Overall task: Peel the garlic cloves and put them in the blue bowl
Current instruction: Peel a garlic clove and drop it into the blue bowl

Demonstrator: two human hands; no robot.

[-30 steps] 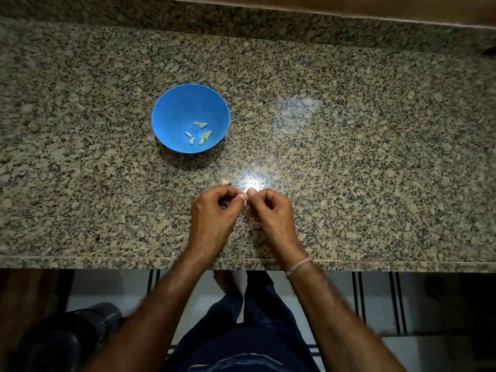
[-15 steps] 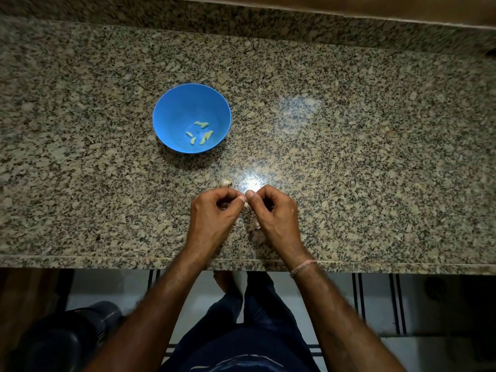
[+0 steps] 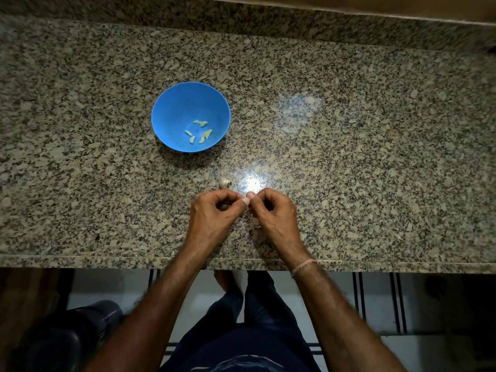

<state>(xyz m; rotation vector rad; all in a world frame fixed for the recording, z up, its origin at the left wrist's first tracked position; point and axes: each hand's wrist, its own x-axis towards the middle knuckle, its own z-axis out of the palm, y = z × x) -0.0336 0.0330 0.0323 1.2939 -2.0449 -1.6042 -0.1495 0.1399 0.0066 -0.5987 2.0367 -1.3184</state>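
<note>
Hands meet over the speckled granite worktop [image 3: 349,157], near the middle of its front edge. The left hand [image 3: 214,213] has its fingers curled inward, thumb and forefinger drawn together at the tip. The right hand [image 3: 273,213] is curled the same way, and its thumb and forefinger tips press against those of the left hand. Whatever lies between the fingertips is hidden by them, so it cannot be told whether either hand has hold of a clove.

One papery, unpeeled garlic piece [image 3: 225,183] lies on the worktop just beyond the left hand's knuckles, apart from them, with a bright glare spot [image 3: 252,183] on the stone just to its right. Farther toward the back edge and a little to the left stands the blue bowl [image 3: 171,103], upright, about midway between the front and back edges and left of centre. Several pale peeled cloves [image 3: 200,131] lie loose in its bottom.

A thin thread bracelet [image 3: 303,265] circles the right wrist where the arm crosses the front edge. Below that edge show dark trousers [image 3: 241,331] and a pale, striped floor [image 3: 375,304].
</note>
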